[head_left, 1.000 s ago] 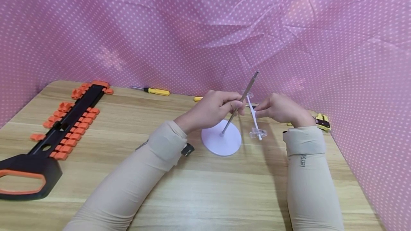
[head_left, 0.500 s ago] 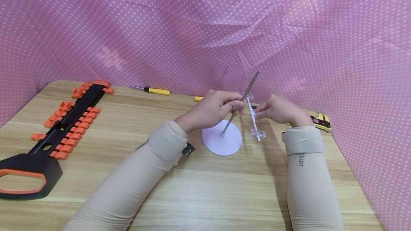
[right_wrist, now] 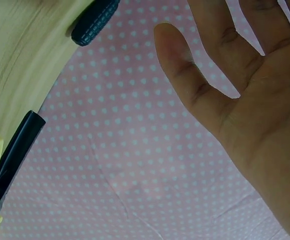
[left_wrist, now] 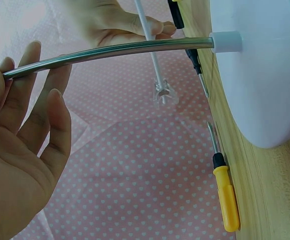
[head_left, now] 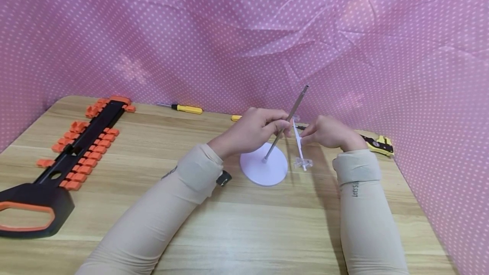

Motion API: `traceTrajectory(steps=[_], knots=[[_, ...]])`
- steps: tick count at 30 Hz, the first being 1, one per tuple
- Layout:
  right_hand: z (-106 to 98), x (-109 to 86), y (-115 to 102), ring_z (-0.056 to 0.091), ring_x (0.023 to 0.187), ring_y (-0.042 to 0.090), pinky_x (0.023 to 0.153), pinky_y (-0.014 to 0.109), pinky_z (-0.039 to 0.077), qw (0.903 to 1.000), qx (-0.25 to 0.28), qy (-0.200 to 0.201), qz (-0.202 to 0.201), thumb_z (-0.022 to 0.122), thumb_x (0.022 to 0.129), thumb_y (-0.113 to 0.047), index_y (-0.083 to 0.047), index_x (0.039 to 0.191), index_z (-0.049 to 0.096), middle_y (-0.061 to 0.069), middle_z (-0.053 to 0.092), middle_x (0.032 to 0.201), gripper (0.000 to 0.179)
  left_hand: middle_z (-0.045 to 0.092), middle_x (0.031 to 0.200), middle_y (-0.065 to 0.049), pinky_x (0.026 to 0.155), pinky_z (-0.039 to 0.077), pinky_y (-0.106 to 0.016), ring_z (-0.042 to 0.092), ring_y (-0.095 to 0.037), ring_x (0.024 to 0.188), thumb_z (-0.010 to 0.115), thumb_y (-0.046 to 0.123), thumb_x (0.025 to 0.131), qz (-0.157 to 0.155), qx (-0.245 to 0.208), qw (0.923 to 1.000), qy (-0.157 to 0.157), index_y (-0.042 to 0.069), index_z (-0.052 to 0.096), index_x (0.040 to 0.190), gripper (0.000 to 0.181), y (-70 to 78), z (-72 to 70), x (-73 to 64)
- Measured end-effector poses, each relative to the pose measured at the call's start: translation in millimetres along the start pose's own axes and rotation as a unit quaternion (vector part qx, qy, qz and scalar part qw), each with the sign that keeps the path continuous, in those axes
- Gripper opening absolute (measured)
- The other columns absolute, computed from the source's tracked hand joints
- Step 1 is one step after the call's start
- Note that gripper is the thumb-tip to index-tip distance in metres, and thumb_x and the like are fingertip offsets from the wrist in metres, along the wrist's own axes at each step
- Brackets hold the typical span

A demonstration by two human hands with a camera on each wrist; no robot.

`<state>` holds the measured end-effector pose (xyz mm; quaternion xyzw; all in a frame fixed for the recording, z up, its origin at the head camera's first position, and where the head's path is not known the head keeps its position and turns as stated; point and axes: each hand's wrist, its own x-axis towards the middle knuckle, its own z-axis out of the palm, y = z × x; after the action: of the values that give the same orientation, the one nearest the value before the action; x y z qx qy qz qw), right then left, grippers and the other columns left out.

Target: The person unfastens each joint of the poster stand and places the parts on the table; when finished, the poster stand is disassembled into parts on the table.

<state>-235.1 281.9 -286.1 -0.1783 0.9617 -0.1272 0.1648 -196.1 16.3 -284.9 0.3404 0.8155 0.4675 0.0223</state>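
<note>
My left hand [head_left: 259, 126] pinches a slim metal rod [head_left: 296, 106] between thumb and fingers. The rod leans to the right, its lower end set in a round white base [head_left: 263, 175] on the table. To its right, my right hand [head_left: 329, 134] pinches the middle of a thin white crossbar [head_left: 300, 150], which carries a clear plastic clip [head_left: 303, 163] near its lower end. In the left wrist view the crossbar [left_wrist: 157, 67] passes behind the metal rod [left_wrist: 120, 49]. The right wrist view shows the right hand [right_wrist: 254, 100] but not the crossbar.
On the left lies a black rack [head_left: 97, 124] with orange clips. A yellow-handled screwdriver [head_left: 188, 109] is at the back edge, another yellow handle [head_left: 235, 118] beyond my left hand. A yellow-and-black tool [head_left: 380, 144] sits back right. One small dark object [head_left: 223, 178] lies beside the left sleeve.
My right hand and the white crossbar have shifted slightly left, and the crossbar's lower end has come a little nearer. The left hand, rod and base have stayed put.
</note>
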Motion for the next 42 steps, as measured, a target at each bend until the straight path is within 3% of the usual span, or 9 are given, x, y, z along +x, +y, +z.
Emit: traceTrajectory(steps=[8,25,42], knots=[[5,5.4,1,0.071,0.120,0.039,0.106,0.060,0.052,0.9999,-0.008,-0.012,-0.010,0.076,0.098,-0.030,-0.013,0.115,0.083,0.012,0.079,0.120,0.025,0.077,0.095,0.010,0.089,0.058,-0.031,0.070,-0.010,0.094,0.056,0.027,0.112,0.004,0.007,1.0000,-0.001,0.018,0.077,0.113,0.022,-0.9,0.0,0.2],[15,11.9,-1,0.068,0.124,0.041,0.108,0.061,0.051,0.9995,-0.015,-0.028,0.004,0.077,0.096,-0.030,-0.013,0.117,0.082,0.012,0.078,0.122,0.027,0.077,0.095,0.009,0.089,0.058,-0.030,0.071,-0.010,0.094,0.057,0.025,0.112,0.006,0.007,1.0000,0.001,0.019,0.076,0.113,0.021,-0.7,0.0,0.0],[22,20.1,4,0.074,0.107,0.030,0.097,0.052,0.057,0.9984,-0.036,-0.040,-0.021,0.080,0.093,-0.030,-0.015,0.109,0.084,0.008,0.081,0.112,0.023,0.079,0.099,0.001,0.088,0.059,-0.030,0.071,-0.011,0.094,0.057,0.025,0.111,0.010,0.000,0.9999,0.003,0.017,0.076,0.113,0.021,-0.9,1.5,-0.1]])
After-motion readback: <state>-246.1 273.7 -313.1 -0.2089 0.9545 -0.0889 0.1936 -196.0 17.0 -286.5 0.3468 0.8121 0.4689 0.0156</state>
